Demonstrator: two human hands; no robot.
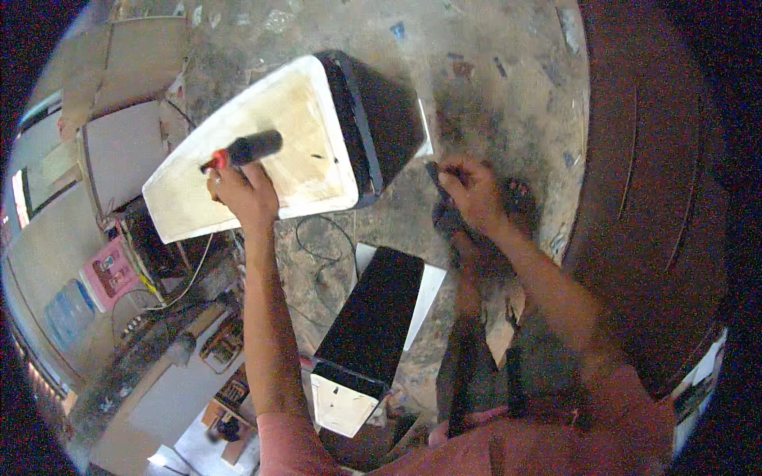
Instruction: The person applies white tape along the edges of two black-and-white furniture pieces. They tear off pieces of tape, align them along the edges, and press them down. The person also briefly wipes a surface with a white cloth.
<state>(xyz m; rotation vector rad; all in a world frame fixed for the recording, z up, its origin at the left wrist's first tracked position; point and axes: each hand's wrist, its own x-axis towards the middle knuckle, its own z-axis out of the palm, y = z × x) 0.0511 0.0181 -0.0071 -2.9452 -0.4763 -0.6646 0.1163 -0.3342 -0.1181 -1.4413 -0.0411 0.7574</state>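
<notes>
A large tapered box with a cream, white-edged panel [298, 178] and dark sides [385, 119] lies ahead of me. Above that panel, my left hand [248, 194] is closed around a dark cylindrical tool with a red part [255, 146], its exact kind unclear. To the right of the box, my right hand [475, 194] has its fingers pinched together near a small dark piece [433, 172]. What lies between those fingers is hidden. A thin white strip [427, 127] shows beside the box's far right side.
Nearer to me stands a smaller black box [373, 313] with a cream end [343, 403], a white sheet [426, 305] beside it. Cables [317, 262] trail over the stained floor [508, 47]. On the left are a pink container [111, 274] and a blue water jug [71, 312]. A dark brown surface [643, 198] rises at right.
</notes>
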